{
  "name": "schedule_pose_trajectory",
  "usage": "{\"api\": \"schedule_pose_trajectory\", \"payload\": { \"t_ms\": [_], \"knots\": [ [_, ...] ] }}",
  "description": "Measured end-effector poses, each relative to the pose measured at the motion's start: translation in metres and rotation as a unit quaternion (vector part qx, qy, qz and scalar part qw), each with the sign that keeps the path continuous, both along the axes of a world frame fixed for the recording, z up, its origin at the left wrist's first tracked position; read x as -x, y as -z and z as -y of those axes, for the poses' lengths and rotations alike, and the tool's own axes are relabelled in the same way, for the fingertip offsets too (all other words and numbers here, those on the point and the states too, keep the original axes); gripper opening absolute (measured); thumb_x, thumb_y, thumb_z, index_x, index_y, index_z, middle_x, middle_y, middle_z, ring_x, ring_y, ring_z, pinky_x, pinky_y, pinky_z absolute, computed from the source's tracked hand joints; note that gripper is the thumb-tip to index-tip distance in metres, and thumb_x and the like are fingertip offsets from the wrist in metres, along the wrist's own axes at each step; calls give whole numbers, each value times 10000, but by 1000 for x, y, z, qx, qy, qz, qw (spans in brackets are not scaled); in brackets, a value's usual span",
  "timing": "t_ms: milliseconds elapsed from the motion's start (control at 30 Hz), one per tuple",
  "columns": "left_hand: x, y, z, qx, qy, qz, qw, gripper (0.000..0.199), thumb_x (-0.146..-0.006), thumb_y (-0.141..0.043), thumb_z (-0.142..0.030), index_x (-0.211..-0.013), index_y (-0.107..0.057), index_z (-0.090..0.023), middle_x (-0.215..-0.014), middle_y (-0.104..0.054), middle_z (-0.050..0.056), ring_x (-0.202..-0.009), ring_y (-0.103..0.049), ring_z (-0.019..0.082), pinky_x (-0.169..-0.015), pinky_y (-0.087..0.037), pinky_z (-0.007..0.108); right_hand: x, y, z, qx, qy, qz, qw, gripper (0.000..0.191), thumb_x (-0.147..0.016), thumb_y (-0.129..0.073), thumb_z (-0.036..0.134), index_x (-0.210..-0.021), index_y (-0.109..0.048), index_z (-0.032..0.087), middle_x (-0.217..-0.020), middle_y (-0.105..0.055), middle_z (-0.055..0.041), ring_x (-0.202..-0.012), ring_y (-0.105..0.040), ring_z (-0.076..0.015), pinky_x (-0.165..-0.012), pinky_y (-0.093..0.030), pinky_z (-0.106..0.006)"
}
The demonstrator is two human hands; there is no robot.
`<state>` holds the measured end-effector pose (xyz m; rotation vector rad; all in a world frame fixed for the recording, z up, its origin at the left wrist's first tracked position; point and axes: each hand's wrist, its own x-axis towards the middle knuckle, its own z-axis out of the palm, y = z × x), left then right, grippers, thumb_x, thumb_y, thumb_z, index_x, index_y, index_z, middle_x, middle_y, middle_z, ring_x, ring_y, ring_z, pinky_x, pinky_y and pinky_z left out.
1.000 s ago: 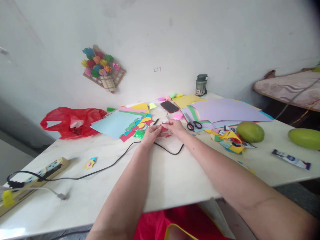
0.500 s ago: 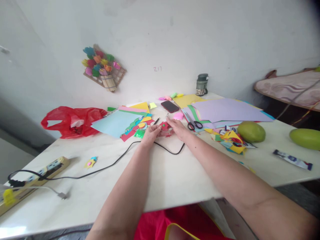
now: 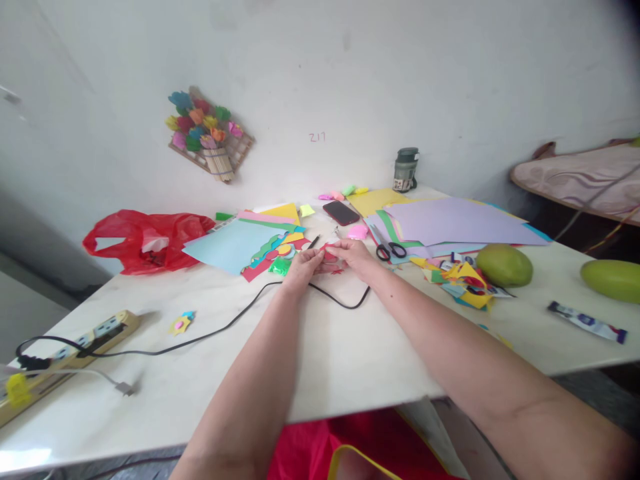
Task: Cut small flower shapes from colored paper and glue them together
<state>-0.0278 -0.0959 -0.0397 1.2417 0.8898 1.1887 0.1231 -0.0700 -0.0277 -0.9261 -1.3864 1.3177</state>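
Observation:
My left hand (image 3: 302,268) pinches the left side of a small red paper cutout (image 3: 329,252) over the middle of the table. The fingers of my right hand (image 3: 358,259) close on its other side and cover much of it. A smaller red cut piece (image 3: 337,271) lies on the tabletop just below. Left of my left hand is a green foil-like packet (image 3: 279,267), with a dark pen (image 3: 314,242) behind. Black-handled scissors (image 3: 391,251) lie right of my right hand, and a pink packet (image 3: 358,232) lies beyond it.
A black cable (image 3: 240,313) runs from a power strip (image 3: 75,360) under my wrists. Coloured paper sheets (image 3: 445,220) and paper scraps (image 3: 465,280) lie at right, near a green fruit (image 3: 504,265) and a tube (image 3: 587,321). A red plastic bag (image 3: 145,243) sits at left.
My right fingers have moved left over the red cutout. The green spot that showed on it is now covered. My left hand stays almost in place.

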Motion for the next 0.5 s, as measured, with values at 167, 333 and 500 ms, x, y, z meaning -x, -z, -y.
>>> {"api": "schedule_pose_trajectory", "payload": {
  "t_ms": [167, 333, 500],
  "knots": [
    [1, 1, -1, 1, 3, 6, 1000, 431, -641, -771, -481, -793, -591, -120, -858, -732, 105, -726, -714, 232, -812, -556, 401, 2, 1, -1, 2, 14, 6, 1000, 223, -582, -727, 333, -656, -616, 155, -573, -586, 22, -533, -497, -100, -514, -391, -243],
    [0, 1, -1, 6, -12, 16, 1000, 411, -644, -774, -458, -775, -556, -136, -808, -731, 95, -712, -715, 236, -798, -560, 408, 2, 3, -2, -3, 21, 4, 1000, 252, -606, -743, 372, -661, -634, 152, -581, -597, 12, -524, -493, -97, -473, -374, -224],
    [1, -1, 0, 6, -50, 27, 998, 390, -673, -750, -457, -778, -544, -144, -764, -726, 82, -750, -719, 243, -804, -556, 406, 1, 6, -5, 0, 5, -15, 1000, 346, -689, -687, 489, -714, -661, 145, -661, -661, -47, -567, -557, -124, -438, -367, -214]
  ]
}}
